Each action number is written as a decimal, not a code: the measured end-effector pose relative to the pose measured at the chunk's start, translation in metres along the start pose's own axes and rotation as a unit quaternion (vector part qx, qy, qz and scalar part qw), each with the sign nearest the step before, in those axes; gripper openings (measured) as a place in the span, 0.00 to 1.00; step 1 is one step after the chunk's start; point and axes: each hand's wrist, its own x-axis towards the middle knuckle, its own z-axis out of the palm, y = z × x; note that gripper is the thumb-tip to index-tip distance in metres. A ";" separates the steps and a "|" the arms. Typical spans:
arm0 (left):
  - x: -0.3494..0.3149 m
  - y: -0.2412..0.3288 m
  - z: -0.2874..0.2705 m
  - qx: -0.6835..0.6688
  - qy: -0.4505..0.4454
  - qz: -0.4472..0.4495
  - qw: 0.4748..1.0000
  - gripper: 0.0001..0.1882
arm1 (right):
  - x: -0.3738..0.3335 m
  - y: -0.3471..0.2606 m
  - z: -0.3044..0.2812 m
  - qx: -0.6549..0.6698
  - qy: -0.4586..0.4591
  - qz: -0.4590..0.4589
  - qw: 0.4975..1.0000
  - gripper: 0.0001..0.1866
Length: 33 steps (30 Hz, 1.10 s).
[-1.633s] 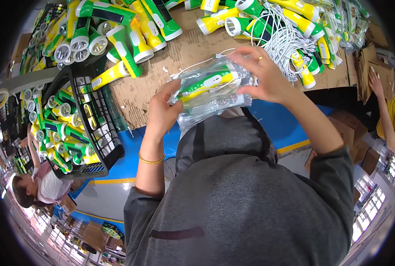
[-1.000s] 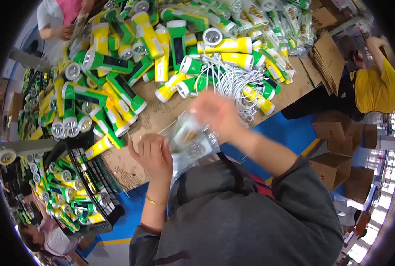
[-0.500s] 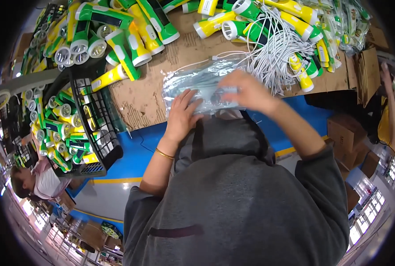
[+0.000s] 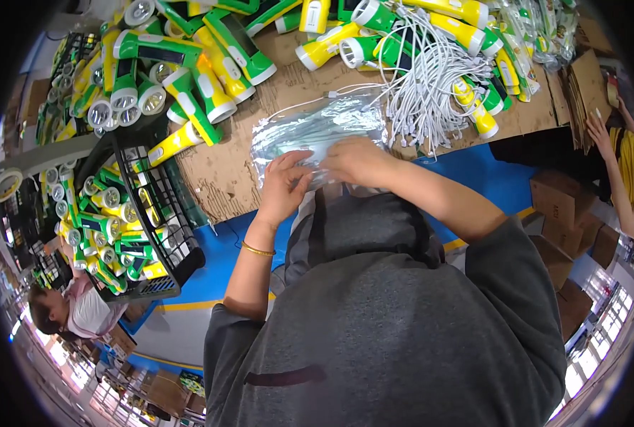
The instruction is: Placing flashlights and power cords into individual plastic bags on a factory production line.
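Note:
A stack of clear plastic bags (image 4: 345, 117) lies flat on the cardboard-covered bench top right in front of me. My left hand (image 4: 283, 186) rests on its near left part, fingers bent over the film and thumb held apart from them. Beside it, my right hand (image 4: 359, 161) has its fingers pressed together at the near edge of a bag, the fingertips close to those of the left. What they pinch is partly hidden. Just beyond the right hand spreads a heap of white charging cables (image 4: 423, 92), one strand running behind the bags.
Green and yellow flashlights (image 4: 221, 53) pile along the bench's far side. A black plastic crate (image 4: 181, 245) of more flashlights stands at left. Bagged flashlights (image 4: 537, 35) lie far right, near cardboard sheets (image 4: 584, 92). Cartons (image 4: 555, 199) sit on the floor; other people are at both sides.
My right hand has come down and left, from blurred motion over the bags to beside my left hand. My left fingers have bent more. At far right, another person's hand has moved nearer the cardboard.

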 end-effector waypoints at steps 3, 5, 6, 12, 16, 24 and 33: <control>0.003 0.008 0.002 0.005 0.015 -0.002 1.000 0.04 | 0.009 -0.002 0.004 -0.069 -0.084 0.018 0.994 0.08; -0.001 0.008 0.003 0.018 0.021 0.003 1.000 0.03 | 0.014 -0.013 -0.003 -0.070 -0.119 0.030 0.990 0.09; -0.002 0.007 0.004 0.041 0.033 -0.010 0.999 0.04 | 0.013 -0.011 -0.012 -0.078 -0.115 0.041 0.989 0.09; -0.003 0.004 0.019 0.049 0.061 -0.048 0.996 0.09 | -0.028 0.033 -0.096 -0.204 -0.024 -0.069 0.976 0.05; 0.014 0.042 0.017 -0.021 0.073 -0.058 0.995 0.13 | -0.024 0.007 -0.083 -0.188 0.022 -0.002 0.982 0.04; 0.043 0.061 0.020 -0.104 0.067 -0.033 0.992 0.14 | -0.008 -0.023 -0.048 0.017 0.179 0.105 0.978 0.10; 0.046 0.058 0.009 -0.189 0.050 -0.031 0.980 0.09 | -0.007 -0.023 -0.056 -0.005 0.184 0.046 0.982 0.08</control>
